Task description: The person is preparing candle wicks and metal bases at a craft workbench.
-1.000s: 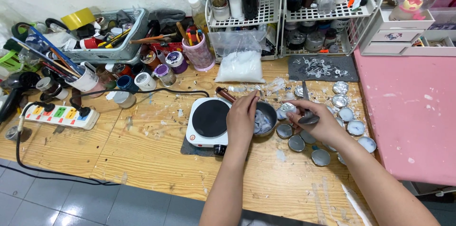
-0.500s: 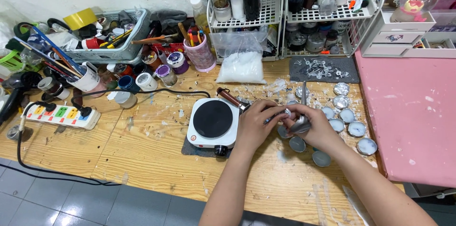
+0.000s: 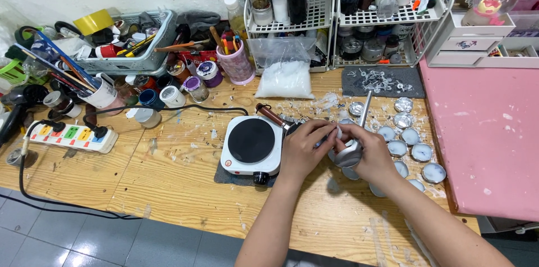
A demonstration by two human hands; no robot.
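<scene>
Left hand [image 3: 304, 149]: fingers curled, tips pinching a small silvery tealight cup [image 3: 337, 132] held above the table; the cup is mostly hidden by the fingers. Right hand [image 3: 368, 152]: fingers closed around a metal spoon [image 3: 355, 143], bowl low at the palm, handle pointing up and away toward the back of the table. The two hands meet fingertip to fingertip, spoon bowl just beside the cup. Directly under the left hand sits a small dark pot; only its brown handle [image 3: 273, 115] shows clearly, angled toward the back left. Just left of the pot stands a white single hot plate [image 3: 250, 142] with a black round top. To the right of the hands, round tealight cups [image 3: 407, 143] lie scattered on the wooden table [image 3: 168, 183], some filled with white wax. Wax flakes litter the wood behind the hands. Further back, a clear bag of white wax [image 3: 284, 76] rests against a white wire rack [image 3: 314, 17].
</scene>
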